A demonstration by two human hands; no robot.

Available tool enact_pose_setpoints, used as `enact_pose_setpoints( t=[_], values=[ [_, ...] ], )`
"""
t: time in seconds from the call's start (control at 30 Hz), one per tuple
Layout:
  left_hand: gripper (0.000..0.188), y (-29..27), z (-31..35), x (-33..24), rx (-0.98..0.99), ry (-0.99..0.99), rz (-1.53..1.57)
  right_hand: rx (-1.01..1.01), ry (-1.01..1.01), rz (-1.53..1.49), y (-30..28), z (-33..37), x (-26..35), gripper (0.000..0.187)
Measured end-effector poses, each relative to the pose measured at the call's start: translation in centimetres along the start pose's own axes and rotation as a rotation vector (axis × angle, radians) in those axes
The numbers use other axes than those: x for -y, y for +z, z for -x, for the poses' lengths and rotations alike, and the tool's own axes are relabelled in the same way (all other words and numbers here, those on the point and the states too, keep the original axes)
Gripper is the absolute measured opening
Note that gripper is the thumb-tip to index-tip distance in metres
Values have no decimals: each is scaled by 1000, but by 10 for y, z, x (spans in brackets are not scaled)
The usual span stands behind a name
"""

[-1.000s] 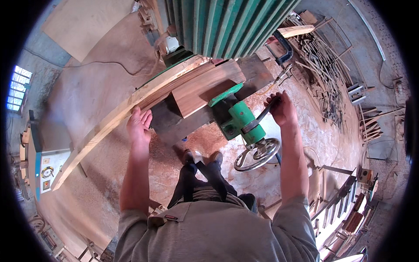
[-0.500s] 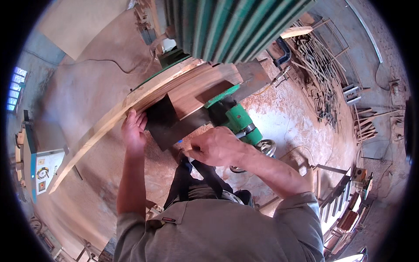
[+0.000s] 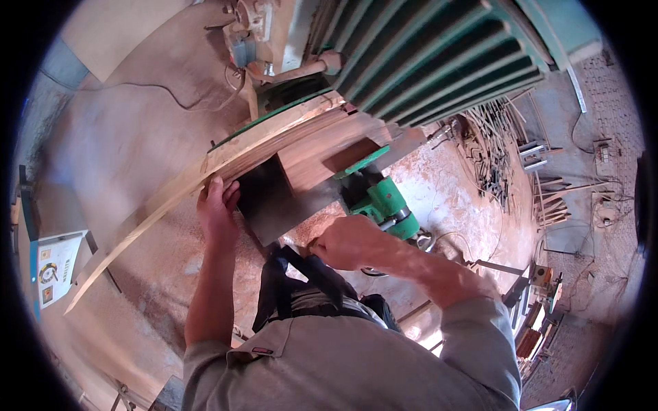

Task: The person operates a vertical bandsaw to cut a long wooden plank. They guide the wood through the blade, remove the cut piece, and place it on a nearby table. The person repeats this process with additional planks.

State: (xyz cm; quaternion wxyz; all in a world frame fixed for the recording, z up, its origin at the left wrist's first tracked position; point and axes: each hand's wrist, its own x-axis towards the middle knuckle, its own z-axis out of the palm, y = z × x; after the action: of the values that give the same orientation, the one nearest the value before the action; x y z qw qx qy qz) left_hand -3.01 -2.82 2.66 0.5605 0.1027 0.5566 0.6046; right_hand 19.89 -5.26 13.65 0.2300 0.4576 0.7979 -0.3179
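Note:
A long pale wooden board lies across the machine, its left end jutting far out past the dark metal table. My left hand is at the board's near edge, fingers bent against it beside the table's left corner. On the table, against the long board, rests a reddish-brown wooden block. A green clamp stands at its near side, with a green cylinder body behind the plate. My right hand is closed in a fist just below the table, near the clamp; what it holds is hidden.
A large green ribbed machine housing looms over the far side. A control box with a dial stands at the left. Scrap wood sticks are heaped at the right. A cable runs across the dusty floor.
The view has shifted, so the housing and clamp appear farther right. My right hand has moved slightly down and right with the fist still closed. My left hand stays at the board's edge.

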Motion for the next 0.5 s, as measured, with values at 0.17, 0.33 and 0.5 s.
enact_pose_setpoints(
  t=[0.17, 0.33, 0.5],
  values=[
    [44, 1, 0, 7, -35, 54, 64, -246, -99, -110, -8, 13, 2, 36],
    [45, 9, -13, 24, -42, 79, 204, -604, -462, -609, -7, 32, -41, 33],
    [41, 0, -16, 40, -207, 255, 213, -1175, -146, -489, -143, 139, -179, 34]
  ],
)
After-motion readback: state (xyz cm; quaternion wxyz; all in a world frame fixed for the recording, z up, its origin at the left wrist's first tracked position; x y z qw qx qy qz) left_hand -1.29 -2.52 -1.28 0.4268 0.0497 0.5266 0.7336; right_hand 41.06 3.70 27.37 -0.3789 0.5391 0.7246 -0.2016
